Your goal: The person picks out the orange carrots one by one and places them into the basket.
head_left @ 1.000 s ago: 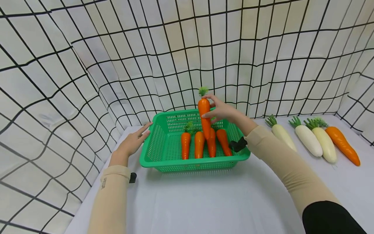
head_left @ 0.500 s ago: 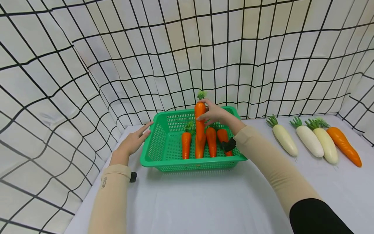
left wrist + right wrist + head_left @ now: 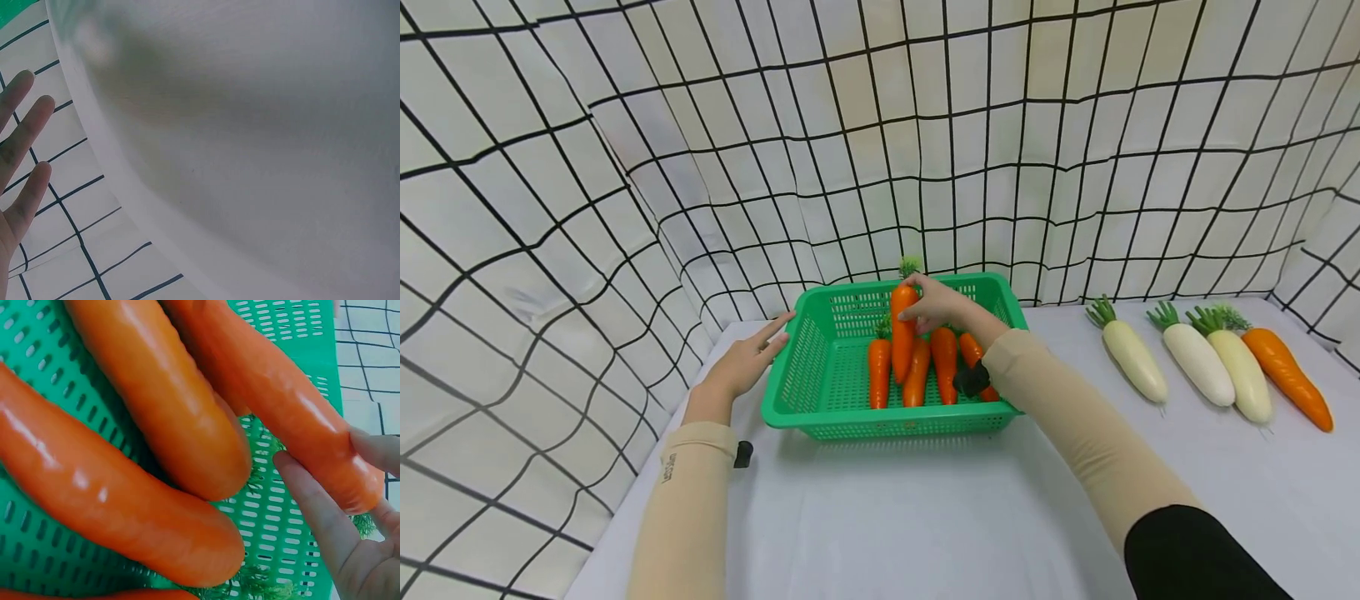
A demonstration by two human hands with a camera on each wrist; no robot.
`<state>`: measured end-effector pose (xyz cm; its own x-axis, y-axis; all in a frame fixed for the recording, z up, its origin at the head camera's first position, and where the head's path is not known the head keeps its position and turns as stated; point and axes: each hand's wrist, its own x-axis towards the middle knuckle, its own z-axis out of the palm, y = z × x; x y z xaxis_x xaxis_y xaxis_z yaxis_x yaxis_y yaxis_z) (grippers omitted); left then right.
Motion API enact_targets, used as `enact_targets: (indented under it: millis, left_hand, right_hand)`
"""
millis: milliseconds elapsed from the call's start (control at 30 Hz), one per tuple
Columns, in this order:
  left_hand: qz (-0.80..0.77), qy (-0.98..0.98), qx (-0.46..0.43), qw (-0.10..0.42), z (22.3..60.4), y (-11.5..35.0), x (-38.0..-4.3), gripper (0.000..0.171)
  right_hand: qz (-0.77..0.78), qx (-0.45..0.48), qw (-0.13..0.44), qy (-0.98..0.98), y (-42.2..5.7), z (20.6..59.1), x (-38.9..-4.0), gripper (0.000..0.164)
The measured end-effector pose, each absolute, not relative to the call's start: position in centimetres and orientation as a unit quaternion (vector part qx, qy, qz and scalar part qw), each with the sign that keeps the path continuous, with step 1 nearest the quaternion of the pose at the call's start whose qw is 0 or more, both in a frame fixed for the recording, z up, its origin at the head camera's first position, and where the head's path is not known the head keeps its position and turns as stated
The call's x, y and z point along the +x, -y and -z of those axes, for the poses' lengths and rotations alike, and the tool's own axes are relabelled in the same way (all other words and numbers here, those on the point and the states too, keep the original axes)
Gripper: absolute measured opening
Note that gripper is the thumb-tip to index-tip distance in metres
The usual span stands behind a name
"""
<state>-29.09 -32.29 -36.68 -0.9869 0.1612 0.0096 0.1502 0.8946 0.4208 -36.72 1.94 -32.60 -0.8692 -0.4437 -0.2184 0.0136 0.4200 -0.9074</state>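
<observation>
My right hand (image 3: 936, 302) pinches an orange carrot (image 3: 901, 337) near its leafy top, thumb on one side and fingers on the other. The carrot stands nearly upright inside a green perforated basket (image 3: 850, 421), its tip down among several other carrots (image 3: 878, 373) lying side by side. In the right wrist view, the held carrot (image 3: 294, 409) slants beside the ones in the basket. My left hand (image 3: 741, 367) is at the basket's left rim, fingers extended. In the left wrist view, only straight, spread fingers (image 3: 31, 134) show, so contact with the rim cannot be confirmed.
White radishes (image 3: 1198, 362) and one more carrot (image 3: 1285, 375) lie in a row on the white table (image 3: 887, 517) at the right. White walls with black grid netting (image 3: 850, 150) rise behind and along the left side.
The held carrot has moved left and down into the basket with my right hand, from over the middle carrots to beside the leftmost one. My left hand has stayed at the rim.
</observation>
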Motion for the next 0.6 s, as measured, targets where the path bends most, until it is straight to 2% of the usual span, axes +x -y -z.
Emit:
enact_targets:
  millis: [333,600]
  left_hand:
    - [-0.217,-0.973,0.079,0.014,36.7,32.2,-29.1,0.067]
    - [-0.220,-0.972,0.082,0.012,36.6,32.1,-29.0,0.066]
  right_hand:
    - [0.445,-0.167,0.224,-0.851,-1.3,33.3,-36.9,0.052]
    - [0.340,-0.200,0.180,-0.901,-1.2,33.8,-36.9,0.045]
